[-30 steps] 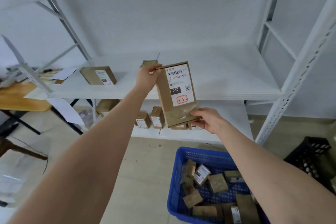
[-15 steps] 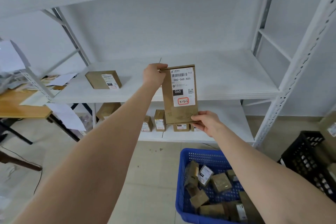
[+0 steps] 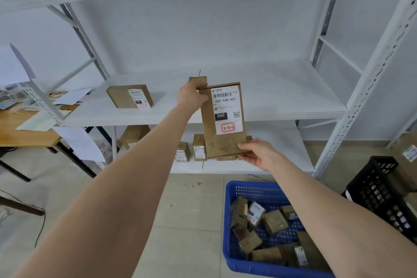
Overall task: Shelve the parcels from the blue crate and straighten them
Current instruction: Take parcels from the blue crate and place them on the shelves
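At frame centre the parcel (image 3: 222,119) is held upright in front of the shelf (image 3: 282,97), label toward the camera, likely so its code can be read. The left hand (image 3: 191,99) curls round its top left corner and the right hand (image 3: 259,153) pinches the bottom right. The crate (image 3: 255,189), lower right, holds more. A flat box (image 3: 129,96) lies at the shelf's left, well apart, probably no hindrance.

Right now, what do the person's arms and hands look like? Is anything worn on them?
Both are bare. The left forearm and right forearm show no sleeve anywhere up to the edge of the picture. The left hand and right hand wear no gloves, and no watch, bracelet or ring can be seen on the sides that show.
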A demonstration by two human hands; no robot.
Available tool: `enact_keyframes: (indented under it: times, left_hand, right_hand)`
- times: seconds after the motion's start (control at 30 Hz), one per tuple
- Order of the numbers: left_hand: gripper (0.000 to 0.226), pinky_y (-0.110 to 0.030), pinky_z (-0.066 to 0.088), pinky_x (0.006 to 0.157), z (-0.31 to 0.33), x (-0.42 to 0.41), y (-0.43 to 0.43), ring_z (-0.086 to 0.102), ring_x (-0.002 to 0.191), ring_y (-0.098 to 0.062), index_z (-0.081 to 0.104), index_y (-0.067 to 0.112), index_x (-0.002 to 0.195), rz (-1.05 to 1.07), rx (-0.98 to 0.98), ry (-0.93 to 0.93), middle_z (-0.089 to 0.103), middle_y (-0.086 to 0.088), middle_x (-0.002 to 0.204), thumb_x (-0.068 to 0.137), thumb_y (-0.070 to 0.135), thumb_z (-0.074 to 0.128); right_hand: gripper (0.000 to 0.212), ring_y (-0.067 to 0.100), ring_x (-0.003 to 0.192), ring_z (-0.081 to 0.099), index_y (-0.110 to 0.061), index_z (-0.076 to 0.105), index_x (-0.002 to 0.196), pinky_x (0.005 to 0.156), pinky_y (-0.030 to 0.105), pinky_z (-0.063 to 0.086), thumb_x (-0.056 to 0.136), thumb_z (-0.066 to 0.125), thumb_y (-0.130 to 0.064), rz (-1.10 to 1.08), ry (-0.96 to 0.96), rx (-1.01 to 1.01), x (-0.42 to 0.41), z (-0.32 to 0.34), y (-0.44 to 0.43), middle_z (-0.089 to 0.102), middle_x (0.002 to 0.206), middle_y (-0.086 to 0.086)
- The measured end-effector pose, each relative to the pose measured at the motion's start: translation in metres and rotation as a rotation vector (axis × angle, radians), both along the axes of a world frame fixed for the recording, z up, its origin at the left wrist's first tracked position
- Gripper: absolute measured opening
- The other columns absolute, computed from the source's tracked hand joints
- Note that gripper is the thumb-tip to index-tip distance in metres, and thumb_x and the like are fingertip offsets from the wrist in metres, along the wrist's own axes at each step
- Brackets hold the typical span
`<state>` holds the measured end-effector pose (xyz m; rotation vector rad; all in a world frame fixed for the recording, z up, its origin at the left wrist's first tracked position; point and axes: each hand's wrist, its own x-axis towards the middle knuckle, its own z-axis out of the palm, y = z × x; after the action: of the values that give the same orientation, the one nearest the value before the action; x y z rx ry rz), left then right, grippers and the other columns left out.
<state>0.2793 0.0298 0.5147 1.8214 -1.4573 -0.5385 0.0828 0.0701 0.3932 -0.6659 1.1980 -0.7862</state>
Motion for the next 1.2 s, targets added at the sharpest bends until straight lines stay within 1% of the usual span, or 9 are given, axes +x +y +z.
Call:
enact_keyframes:
  times: [0.1,0.2,0.4,0.57,0.7,0.87,1.0,1.1,1.2]
  left_hand:
    - [0.048,-0.035,0.048,0.097,-0.006,0.014,0.003,0.056,0.114,-0.026,0.059,0.016,0.127,-0.028,0.025,0.014,0.058,-0.003,0.128,0.081,0.002,0.06]
    - [0.045,-0.037,0.048,0.096,-0.01,0.031,0.007,0.055,0.112,-0.026,0.058,0.019,0.124,-0.017,0.045,-0.019,0.053,-0.007,0.13,0.08,0.006,0.062]
    - [0.041,-0.031,0.05,0.079,-0.025,0.063,0.014,0.057,0.103,-0.026,0.056,0.02,0.118,0.015,0.09,-0.008,0.049,-0.01,0.127,0.08,0.011,0.067]
    - [0.041,-0.04,0.054,0.088,-0.049,0.086,0.017,0.06,0.098,-0.026,0.059,0.023,0.116,0.052,0.167,0.005,0.052,-0.012,0.125,0.077,0.018,0.072]
    - [0.047,-0.039,0.049,0.094,-0.06,0.079,0.006,0.057,0.111,-0.025,0.056,0.019,0.126,0.021,0.182,0.007,0.059,-0.007,0.123,0.081,0.018,0.071]
    - [0.048,-0.04,0.048,0.096,-0.064,0.052,-0.023,0.055,0.115,-0.025,0.054,0.018,0.129,-0.024,0.163,0.005,0.06,-0.007,0.125,0.083,0.018,0.069]
    - [0.048,-0.035,0.047,0.094,-0.058,0.03,-0.054,0.055,0.115,-0.025,0.054,0.019,0.131,-0.026,0.119,-0.006,0.06,-0.006,0.124,0.085,0.016,0.067]
    - [0.047,-0.024,0.042,0.087,-0.046,0.016,-0.081,0.054,0.115,-0.021,0.054,0.019,0.13,-0.049,0.063,-0.033,0.059,-0.004,0.125,0.085,0.014,0.067]
    - [0.047,-0.021,0.04,0.086,-0.032,0.005,-0.107,0.053,0.116,-0.019,0.054,0.016,0.13,-0.101,0.031,-0.045,0.059,-0.005,0.125,0.085,0.01,0.066]
  right_hand:
    - [0.034,0.024,0.094,0.068,-0.005,0.059,0.111,0.072,0.032,0.06,0.08,0.075,-0.004,0.027,0.021,0.012,0.013,-0.004,0.002,0.07,0.105,0.013]
    - [0.034,0.023,0.093,0.069,-0.003,0.062,0.111,0.071,0.031,0.06,0.08,0.075,-0.004,0.07,0.015,0.005,0.03,-0.006,0.008,0.07,0.104,0.012]
    - [0.029,0.028,0.096,0.07,-0.003,0.063,0.106,0.074,0.034,0.06,0.079,0.075,-0.003,0.187,0.046,0.025,0.058,-0.015,0.019,0.071,0.104,0.015]
    - [0.029,0.029,0.095,0.07,-0.002,0.062,0.106,0.073,0.034,0.06,0.079,0.075,-0.004,0.24,0.082,0.063,0.066,-0.026,0.02,0.07,0.105,0.017]
    - [0.031,0.03,0.093,0.071,-0.002,0.063,0.107,0.073,0.035,0.06,0.079,0.075,-0.002,0.234,0.078,0.091,0.065,-0.035,0.01,0.071,0.104,0.018]
    - [0.028,0.028,0.096,0.069,-0.005,0.064,0.107,0.074,0.036,0.06,0.081,0.072,0.001,0.19,0.066,0.081,0.048,-0.045,-0.023,0.071,0.102,0.014]
    - [0.034,0.029,0.098,0.068,-0.004,0.062,0.11,0.08,0.038,0.059,0.079,0.074,0.0,0.167,0.08,0.05,0.03,-0.047,-0.063,0.07,0.105,0.014]
    - [0.031,0.027,0.094,0.068,-0.004,0.062,0.105,0.075,0.034,0.06,0.078,0.076,-0.001,0.12,0.087,-0.013,0.02,-0.043,-0.093,0.07,0.102,0.013]
    - [0.029,0.025,0.09,0.068,-0.005,0.059,0.1,0.077,0.034,0.059,0.078,0.076,0.0,0.045,0.093,-0.074,0.014,-0.039,-0.12,0.068,0.099,0.011]
